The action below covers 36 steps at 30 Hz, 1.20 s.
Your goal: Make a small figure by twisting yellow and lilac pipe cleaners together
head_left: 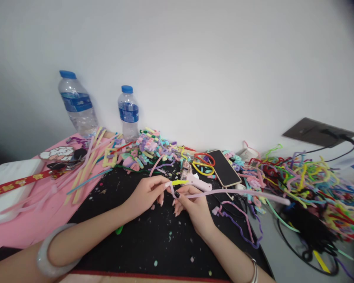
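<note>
A long pale lilac pipe cleaner (238, 192) is pinched between my two hands over the black mat. Its short bent end stands between my fingertips, and the long free end sticks out to the right. My left hand (150, 192) is closed on the bent end by thumb and forefinger. My right hand (196, 210) grips the same pipe cleaner a little to the right. Just behind the fingertips lie a bright yellow strip (179, 182) and a lilac glue gun (200, 183); whether the strip touches my fingers I cannot tell.
Red-and-yellow-handled scissors (205, 164) lie beside a phone (224, 168). Heaps of coloured pipe cleaners (301, 173) spread to the right and back. Two water bottles (129, 114) stand by the wall. Scraps dot the black mat (141, 247); a white box (10, 192) is at left.
</note>
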Each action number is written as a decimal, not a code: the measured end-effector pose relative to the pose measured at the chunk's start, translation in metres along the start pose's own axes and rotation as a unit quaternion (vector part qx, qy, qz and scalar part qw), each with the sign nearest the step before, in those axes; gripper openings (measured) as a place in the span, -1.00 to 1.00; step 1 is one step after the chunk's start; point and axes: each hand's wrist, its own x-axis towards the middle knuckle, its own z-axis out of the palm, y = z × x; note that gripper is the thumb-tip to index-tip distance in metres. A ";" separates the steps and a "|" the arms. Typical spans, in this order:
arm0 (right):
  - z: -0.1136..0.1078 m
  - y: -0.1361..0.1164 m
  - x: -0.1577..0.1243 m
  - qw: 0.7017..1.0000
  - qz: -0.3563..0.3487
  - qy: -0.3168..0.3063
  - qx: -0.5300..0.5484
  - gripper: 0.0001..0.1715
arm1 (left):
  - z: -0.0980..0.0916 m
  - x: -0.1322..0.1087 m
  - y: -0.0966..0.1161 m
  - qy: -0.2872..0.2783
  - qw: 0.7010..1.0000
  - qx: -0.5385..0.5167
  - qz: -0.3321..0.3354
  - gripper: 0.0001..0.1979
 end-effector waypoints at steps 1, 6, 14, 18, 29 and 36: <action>-0.001 0.000 0.000 1.000 -0.001 -0.008 -0.022 -0.77 | -0.002 0.001 0.000 0.007 1.000 0.001 0.001 -0.72; -0.016 -0.009 0.005 0.940 -0.152 -0.001 -0.306 -0.88 | -0.016 0.014 -0.004 0.047 0.998 -0.011 0.040 -0.76; -0.054 -0.019 0.021 0.722 -0.254 0.137 -0.628 -0.45 | -0.032 0.023 -0.010 -0.037 0.995 -0.090 -0.026 -0.75; -0.059 -0.013 0.025 0.711 -0.176 0.134 -0.667 -0.43 | -0.031 0.021 -0.011 -0.108 0.991 -0.059 -0.050 -0.74; -0.076 -0.024 0.035 0.905 -0.179 0.106 -0.371 -0.66 | -0.028 0.021 -0.014 -0.133 0.989 -0.009 -0.056 -0.72; -0.077 -0.025 0.030 0.961 -0.101 -0.038 -0.255 -0.60 | -0.028 0.021 -0.013 -0.104 0.991 -0.025 -0.085 -0.70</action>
